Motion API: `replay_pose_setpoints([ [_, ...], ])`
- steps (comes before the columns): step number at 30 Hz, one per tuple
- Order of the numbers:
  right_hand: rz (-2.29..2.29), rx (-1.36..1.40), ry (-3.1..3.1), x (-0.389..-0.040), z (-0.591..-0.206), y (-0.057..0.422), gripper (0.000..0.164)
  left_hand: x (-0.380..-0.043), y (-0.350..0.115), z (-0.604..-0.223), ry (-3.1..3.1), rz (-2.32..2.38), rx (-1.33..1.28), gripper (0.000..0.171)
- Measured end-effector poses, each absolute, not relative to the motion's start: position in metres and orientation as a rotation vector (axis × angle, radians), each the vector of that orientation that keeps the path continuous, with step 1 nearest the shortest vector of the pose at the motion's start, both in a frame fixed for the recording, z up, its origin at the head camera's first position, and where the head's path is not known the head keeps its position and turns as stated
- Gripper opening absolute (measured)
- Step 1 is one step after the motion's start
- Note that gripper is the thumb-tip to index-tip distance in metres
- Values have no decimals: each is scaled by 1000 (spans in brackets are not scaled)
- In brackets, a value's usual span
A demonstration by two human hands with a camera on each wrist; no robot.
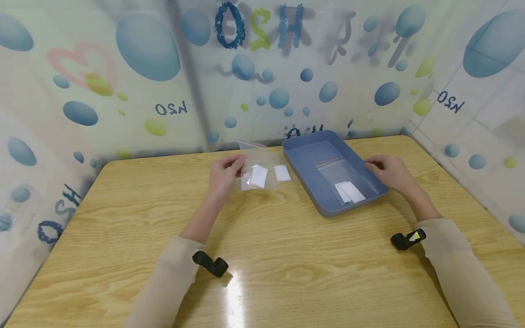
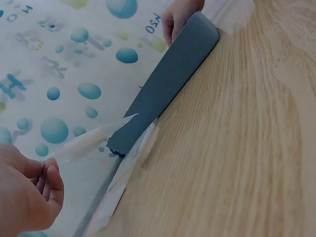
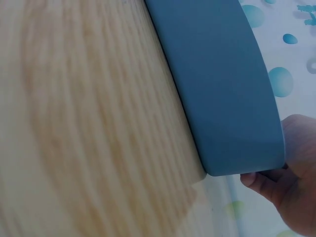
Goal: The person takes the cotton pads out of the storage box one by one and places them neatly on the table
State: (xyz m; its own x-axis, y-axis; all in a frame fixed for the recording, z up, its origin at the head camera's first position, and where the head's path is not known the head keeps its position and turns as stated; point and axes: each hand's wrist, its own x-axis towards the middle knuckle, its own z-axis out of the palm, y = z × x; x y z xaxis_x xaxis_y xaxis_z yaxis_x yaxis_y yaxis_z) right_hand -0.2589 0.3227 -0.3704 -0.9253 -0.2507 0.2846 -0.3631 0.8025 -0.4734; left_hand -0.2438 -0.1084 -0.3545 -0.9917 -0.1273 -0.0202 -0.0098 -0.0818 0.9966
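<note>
My left hand [image 1: 223,177] pinches the left edge of a clear zip bag [image 1: 258,175] with a white folded piece inside, lifted off the table in the left wrist view. A second clear bag [image 2: 123,180] lies on the table beneath it, and its white piece [image 1: 282,173] shows beside the held bag. To the right is a blue-grey tray [image 1: 301,171], holding at least one zip bag [image 1: 336,171] with white pieces. My right hand [image 1: 389,172] holds the tray's right rim, thumb and fingers at the wall in the right wrist view.
The wooden table [image 1: 262,255] runs up to a wall sheet [image 1: 164,123] printed with blue and green dots, behind and at both sides. A black wrist camera [image 1: 210,264] sits on the left sleeve, another camera [image 1: 408,239] on the right.
</note>
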Motion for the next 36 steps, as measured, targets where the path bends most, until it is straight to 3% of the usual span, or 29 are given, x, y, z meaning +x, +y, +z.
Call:
replay_pose_setpoints([
  [29, 806, 458, -2783, -259, -371, 322, 25, -248, -177, -359, -1994, -2266, 281, 34],
  [36, 799, 460, -2780, -258, -371, 322, 26, -248, -195, -356, -2007, -2264, 311, 25],
])
